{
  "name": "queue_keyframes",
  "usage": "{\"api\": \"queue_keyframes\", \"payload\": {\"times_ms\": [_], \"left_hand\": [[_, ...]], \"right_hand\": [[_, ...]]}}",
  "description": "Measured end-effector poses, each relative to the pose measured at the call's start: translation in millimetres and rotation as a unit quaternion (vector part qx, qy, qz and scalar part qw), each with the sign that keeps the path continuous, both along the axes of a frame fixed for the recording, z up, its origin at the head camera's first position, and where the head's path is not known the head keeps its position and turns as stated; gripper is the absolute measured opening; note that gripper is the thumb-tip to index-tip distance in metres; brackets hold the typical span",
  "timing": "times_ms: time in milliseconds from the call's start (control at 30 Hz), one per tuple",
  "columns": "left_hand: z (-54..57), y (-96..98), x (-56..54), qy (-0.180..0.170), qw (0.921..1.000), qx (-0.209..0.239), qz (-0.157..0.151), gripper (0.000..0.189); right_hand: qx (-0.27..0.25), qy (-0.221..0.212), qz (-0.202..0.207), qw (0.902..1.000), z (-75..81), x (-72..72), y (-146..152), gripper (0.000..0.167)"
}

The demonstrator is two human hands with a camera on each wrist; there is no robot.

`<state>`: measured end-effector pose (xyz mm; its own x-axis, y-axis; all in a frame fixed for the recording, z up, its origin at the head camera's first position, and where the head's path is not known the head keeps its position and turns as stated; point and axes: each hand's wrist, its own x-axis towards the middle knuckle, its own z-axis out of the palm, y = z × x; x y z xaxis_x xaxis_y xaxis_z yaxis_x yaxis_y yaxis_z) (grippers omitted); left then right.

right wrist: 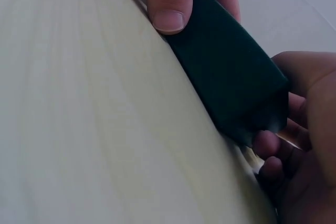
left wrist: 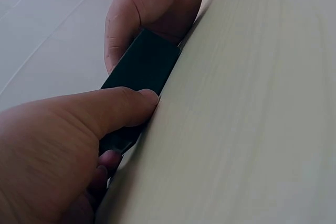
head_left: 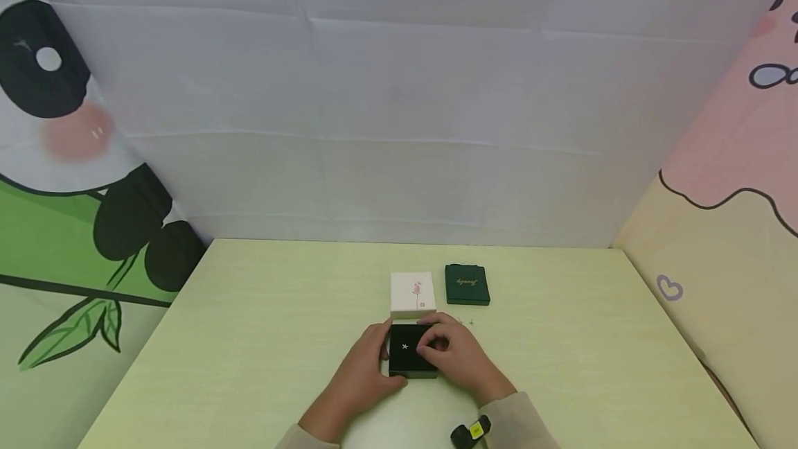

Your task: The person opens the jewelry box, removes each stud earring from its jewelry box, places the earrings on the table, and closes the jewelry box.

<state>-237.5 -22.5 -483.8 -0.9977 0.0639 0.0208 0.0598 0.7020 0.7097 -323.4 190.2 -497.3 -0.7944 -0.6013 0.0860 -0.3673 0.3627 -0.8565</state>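
Observation:
A dark green jewelry box with a black insert lies open on the table. A tiny silvery piece, too small to identify, shows on the insert. My left hand grips the box from its left side, thumb on the near wall and fingers round the far side. Over the right part of the insert, my right hand has thumb and index finger brought together; whether something tiny is between them is hidden. In the right wrist view, other right fingertips are at the box's right end.
Behind the box stands a white box with a pink flower print. A green lid with gold lettering lies to its right. Tiny gold-coloured bits lie on the pale table. White cloth hangs behind.

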Motion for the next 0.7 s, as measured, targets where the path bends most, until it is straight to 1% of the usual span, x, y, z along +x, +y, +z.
{"api": "queue_keyframes", "payload": {"times_ms": [333,533,633,700], "left_hand": [[0.4,0.6,-0.8,-0.004,1.0000,-0.002,0.002,0.101],[0.4,0.9,-0.4,0.015,0.9999,0.004,0.001,0.101],[-0.3,1.2,-0.3,0.017,0.9998,0.005,0.004,0.101],[-1.3,1.2,-0.4,0.014,0.9999,0.003,0.006,0.101]], "right_hand": [[-0.004,-0.010,-0.008,0.9999,4.3,0.4,1.0,0.015],[-0.012,-0.009,-0.035,0.9993,15.8,0.0,8.8,0.016],[-0.019,-0.005,-0.049,0.9986,19.6,-4.3,18.2,0.015],[-0.025,-0.003,-0.060,0.9979,19.4,-8.4,25.5,0.013]]}}
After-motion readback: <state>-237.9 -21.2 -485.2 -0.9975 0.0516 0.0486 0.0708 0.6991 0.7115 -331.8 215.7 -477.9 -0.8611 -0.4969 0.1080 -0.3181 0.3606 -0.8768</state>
